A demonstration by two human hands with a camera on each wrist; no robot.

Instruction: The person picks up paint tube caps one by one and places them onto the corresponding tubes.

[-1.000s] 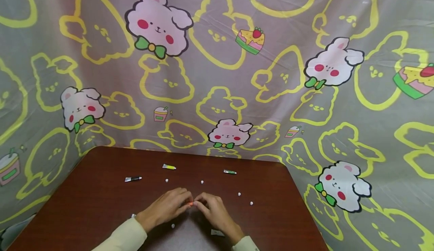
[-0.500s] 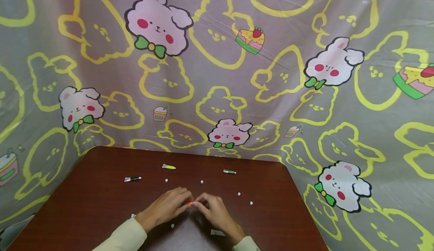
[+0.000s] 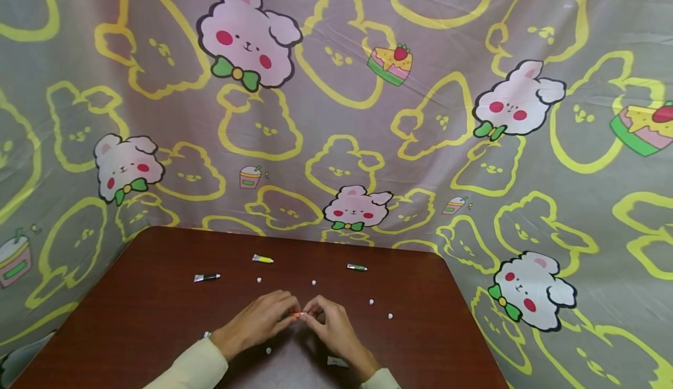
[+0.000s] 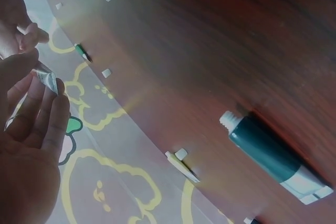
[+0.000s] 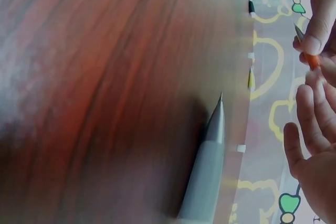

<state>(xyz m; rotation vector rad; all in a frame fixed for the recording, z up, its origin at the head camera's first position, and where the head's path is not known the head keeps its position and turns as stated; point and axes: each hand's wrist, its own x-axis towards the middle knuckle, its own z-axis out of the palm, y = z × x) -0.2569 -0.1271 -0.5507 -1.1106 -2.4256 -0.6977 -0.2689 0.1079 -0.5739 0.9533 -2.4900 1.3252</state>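
The little orange tube (image 3: 297, 315) sits pinched between both hands, low over the desk (image 3: 131, 319) near its front edge. The left hand (image 3: 260, 320) holds the crimped metal tail end, the right hand (image 3: 331, 327) has its fingertips curled round the nozzle end (can't tell whether a cap is on it).

My take: keep the grip out at the ends and squeeze lightly, since a soft foil tube dents and oozes fast.

Just beyond the fingers lie small white caps (image 3: 314, 282), hard, stubby plastic. Further out are a yellow tube (image 3: 262, 259), a green tube (image 3: 356, 267) and a black tube (image 3: 206, 277), all slim with flat crimped tails. The desk is glossy dark wood grain.
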